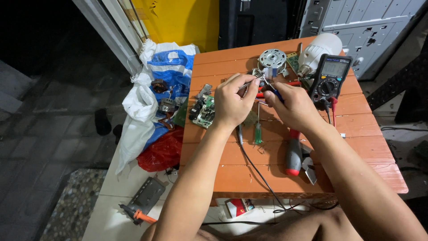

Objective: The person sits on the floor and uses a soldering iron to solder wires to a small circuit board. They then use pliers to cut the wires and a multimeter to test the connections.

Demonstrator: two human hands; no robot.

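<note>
The left hand (232,101) closes over the end of a thin metal tool (249,83), and what the right hand (292,105) pinches is too small to tell. The right forearm covers part of the red-handled pliers (294,154) at five o'clock. The multimeter (331,76) screen is unreadable.

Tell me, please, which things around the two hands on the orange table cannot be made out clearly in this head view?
- What the left hand pinches: a thin metal piece, mostly covered by its fingers.
- Tool in the right hand: only a blue tip shows.
- Multimeter screen: too small to read.
- Tool with the red and grey handle: its upper end lies under the right wrist.
- White bulb: its base sits behind the meter.
</note>
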